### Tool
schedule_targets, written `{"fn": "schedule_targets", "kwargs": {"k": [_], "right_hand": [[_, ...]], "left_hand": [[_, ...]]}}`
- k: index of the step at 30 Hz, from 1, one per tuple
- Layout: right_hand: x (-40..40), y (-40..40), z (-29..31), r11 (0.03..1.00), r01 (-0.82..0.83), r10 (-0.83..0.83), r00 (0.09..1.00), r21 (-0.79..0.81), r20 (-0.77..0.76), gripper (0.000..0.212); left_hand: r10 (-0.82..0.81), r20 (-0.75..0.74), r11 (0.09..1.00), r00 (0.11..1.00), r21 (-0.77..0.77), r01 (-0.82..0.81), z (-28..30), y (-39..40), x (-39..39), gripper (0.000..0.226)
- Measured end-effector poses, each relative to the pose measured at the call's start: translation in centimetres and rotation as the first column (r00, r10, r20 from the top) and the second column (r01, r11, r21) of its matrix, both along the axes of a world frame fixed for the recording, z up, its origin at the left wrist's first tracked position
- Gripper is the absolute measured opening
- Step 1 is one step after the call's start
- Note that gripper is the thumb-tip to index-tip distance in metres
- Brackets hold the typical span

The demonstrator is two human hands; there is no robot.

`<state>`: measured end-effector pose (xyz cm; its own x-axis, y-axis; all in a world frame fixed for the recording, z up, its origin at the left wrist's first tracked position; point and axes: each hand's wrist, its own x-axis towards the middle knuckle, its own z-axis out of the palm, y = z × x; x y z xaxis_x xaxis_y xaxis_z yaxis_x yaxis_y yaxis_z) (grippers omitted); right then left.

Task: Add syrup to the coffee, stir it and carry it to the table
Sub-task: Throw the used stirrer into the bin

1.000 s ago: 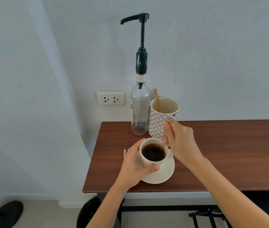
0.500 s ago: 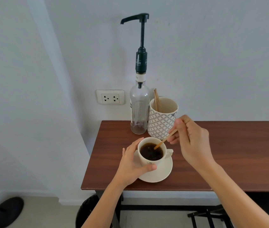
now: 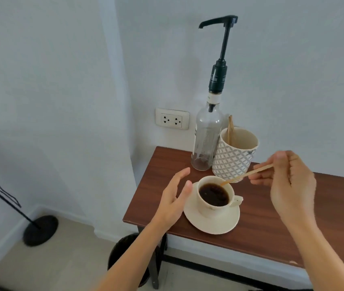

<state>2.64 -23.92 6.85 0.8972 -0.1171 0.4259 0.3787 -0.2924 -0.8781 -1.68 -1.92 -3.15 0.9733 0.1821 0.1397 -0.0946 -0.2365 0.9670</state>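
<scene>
The right hand (image 3: 290, 185) pinches a wooden stirrer (image 3: 246, 174), its tip seemingly just above the coffee cup (image 3: 215, 198) on its saucer (image 3: 209, 224) near the table's (image 3: 272, 223) front-left corner; the left hand (image 3: 172, 201) hovers, fingers spread, beside it.

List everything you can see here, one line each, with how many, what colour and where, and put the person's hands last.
coffee cup: 1, cream, dark coffee inside, on the saucer
saucer: 1, cream, near the table's front left corner
stir stick: 1, light wood, tip at the cup's far rim
syrup bottle: 1, clear glass, nearly empty, black pump, back of table by the wall
patterned cup: 1, white and grey, right of the bottle, wooden sticks inside
table: 1, dark brown wood
wall socket: 1, white, left of the bottle
bin: 1, black, under the table
stand base: 1, black, floor at left
left hand: open, beside the cup
right hand: pinching the stick
</scene>
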Motion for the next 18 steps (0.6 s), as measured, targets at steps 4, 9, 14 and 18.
{"fn": "schedule_targets", "kwargs": {"k": [4,9,14,18], "right_hand": [[-0.3,0.8,0.9,0.948,-0.023,0.016,1.0,0.318,0.022,0.034],[-2.9,8.0,1.5,0.905,-0.12,0.109,0.993,0.408,0.049,0.036],[-6.7,21.0,-1.7,0.949,-0.141,0.123,0.989,0.282,0.082,0.032],[-8.4,30.6,-7.7,0.985,-0.175,0.175,0.984,-0.005,-0.023,0.034]], "left_hand": [[0.243,0.11,0.97,0.964,-0.062,-0.237,1.7,4.9,-1.3,0.052],[0.53,0.098,0.847,0.843,-0.009,-0.531,-1.6,15.6,-1.8,0.036],[0.53,-0.014,0.817,0.848,0.276,-0.506,-6.6,26.9,-0.6,0.044],[0.438,0.031,0.79,0.899,0.464,-0.401,-9.4,32.8,1.7,0.051]]}}
